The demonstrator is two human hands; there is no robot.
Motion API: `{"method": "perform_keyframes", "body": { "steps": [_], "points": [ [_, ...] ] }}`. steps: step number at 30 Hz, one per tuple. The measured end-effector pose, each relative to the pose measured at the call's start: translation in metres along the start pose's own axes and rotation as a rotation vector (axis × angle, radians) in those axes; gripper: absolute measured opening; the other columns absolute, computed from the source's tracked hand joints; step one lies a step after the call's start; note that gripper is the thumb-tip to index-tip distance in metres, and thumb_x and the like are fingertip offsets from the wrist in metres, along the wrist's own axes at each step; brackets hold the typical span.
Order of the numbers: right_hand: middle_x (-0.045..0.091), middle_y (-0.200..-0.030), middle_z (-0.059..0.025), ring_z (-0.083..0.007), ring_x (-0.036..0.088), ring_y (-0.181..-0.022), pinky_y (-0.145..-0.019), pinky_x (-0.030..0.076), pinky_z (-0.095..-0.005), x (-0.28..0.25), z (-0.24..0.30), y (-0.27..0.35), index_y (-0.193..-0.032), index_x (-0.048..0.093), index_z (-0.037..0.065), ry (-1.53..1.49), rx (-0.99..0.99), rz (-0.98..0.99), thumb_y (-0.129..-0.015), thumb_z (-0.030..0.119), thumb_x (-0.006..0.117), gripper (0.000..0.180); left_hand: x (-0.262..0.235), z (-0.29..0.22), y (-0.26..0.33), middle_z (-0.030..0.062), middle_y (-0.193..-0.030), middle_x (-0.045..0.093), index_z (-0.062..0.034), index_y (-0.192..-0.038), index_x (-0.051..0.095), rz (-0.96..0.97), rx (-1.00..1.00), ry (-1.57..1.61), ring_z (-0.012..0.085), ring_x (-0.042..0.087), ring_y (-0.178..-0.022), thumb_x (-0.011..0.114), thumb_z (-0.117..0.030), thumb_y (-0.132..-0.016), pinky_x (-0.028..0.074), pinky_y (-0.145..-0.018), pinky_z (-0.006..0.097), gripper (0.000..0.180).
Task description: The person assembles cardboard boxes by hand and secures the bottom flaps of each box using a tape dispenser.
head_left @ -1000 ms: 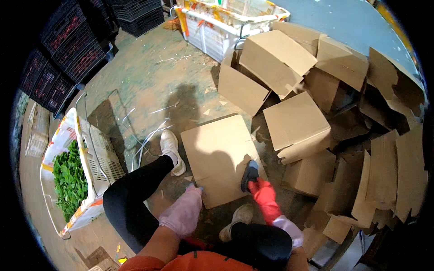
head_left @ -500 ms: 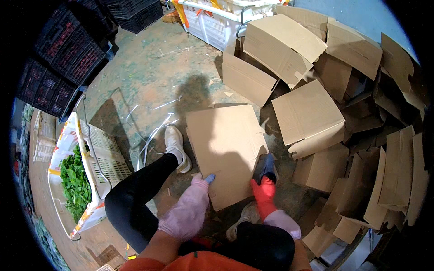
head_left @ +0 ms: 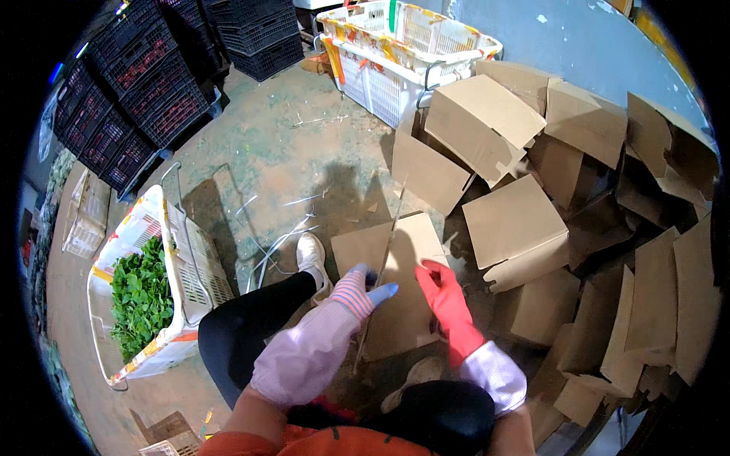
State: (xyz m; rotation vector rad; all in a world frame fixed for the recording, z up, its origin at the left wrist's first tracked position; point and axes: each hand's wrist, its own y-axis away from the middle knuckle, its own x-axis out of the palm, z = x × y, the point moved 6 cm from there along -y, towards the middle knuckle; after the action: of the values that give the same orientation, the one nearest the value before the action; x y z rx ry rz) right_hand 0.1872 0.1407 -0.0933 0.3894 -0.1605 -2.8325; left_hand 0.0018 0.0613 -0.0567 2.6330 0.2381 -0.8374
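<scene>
A flattened cardboard box (head_left: pixel 411 266) lies on the floor between my feet, with one panel raised nearly edge-on to me. My left hand (head_left: pixel 363 292), in a glove with pink and blue stripes and blue fingertips, pinches that raised panel, thumb on its right side. Over the cardboard's right part hovers or rests my right hand (head_left: pixel 442 292) in a red glove; its fingers are loosely bent and apart, and I see nothing held in them. Whether it touches the cardboard I cannot tell. Lilac sleeve covers reach up both forearms.
Several folded-open cardboard boxes (head_left: pixel 517 232) pile up on the right. At my left stands a white plastic crate (head_left: pixel 176 292) with leafy greens (head_left: pixel 143 296). Black crates (head_left: pixel 141 76) are stacked far left, white crates (head_left: pixel 380 87) at the back. White strapping (head_left: pixel 280 247) lies on the floor.
The cardboard lay flat with both hands at its near edges. Now one panel is lifted by my left hand, and my right hand has moved up and opened. The view has shifted slightly.
</scene>
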Motion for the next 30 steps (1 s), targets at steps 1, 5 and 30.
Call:
{"method": "perform_keyframes", "body": {
  "steps": [1,5,30],
  "points": [
    [0.062,-0.093,-0.0128,-0.0204,0.060,-0.083,-0.075,0.047,-0.0308,0.013,0.033,-0.004,-0.114,0.053,-0.001,-0.117,0.041,0.049,-0.076,0.029,0.071,0.052,0.001,0.000,-0.005,0.0194,-0.100,0.056,0.0011,-0.115,0.051,-0.104,0.086,0.054,0.0298,0.056,-0.094,0.073,-0.035,-0.069,0.050,-0.076,0.037,0.063],
    [0.058,-0.103,-0.0097,-0.0162,0.055,-0.092,-0.080,0.044,-0.0277,0.043,0.084,-0.027,-0.117,0.050,-0.004,-0.209,0.031,0.189,-0.076,0.031,0.071,0.058,0.047,0.032,-0.057,0.0158,-0.122,0.044,-0.0037,-0.126,0.040,-0.082,-0.175,0.830,0.0251,0.047,-0.109,0.076,-0.009,-0.066,0.052,-0.082,0.035,0.071],
    [0.057,-0.082,-0.0071,-0.0185,0.059,-0.070,-0.064,0.055,-0.0329,0.044,0.070,-0.013,-0.093,0.055,0.001,-0.007,0.397,0.180,-0.071,0.059,0.065,0.063,0.045,0.030,-0.060,0.0201,-0.127,0.046,-0.0033,-0.131,0.038,0.117,0.106,0.565,0.0303,0.046,-0.117,0.076,-0.033,-0.069,0.039,-0.096,0.038,0.079]
  ]
}}
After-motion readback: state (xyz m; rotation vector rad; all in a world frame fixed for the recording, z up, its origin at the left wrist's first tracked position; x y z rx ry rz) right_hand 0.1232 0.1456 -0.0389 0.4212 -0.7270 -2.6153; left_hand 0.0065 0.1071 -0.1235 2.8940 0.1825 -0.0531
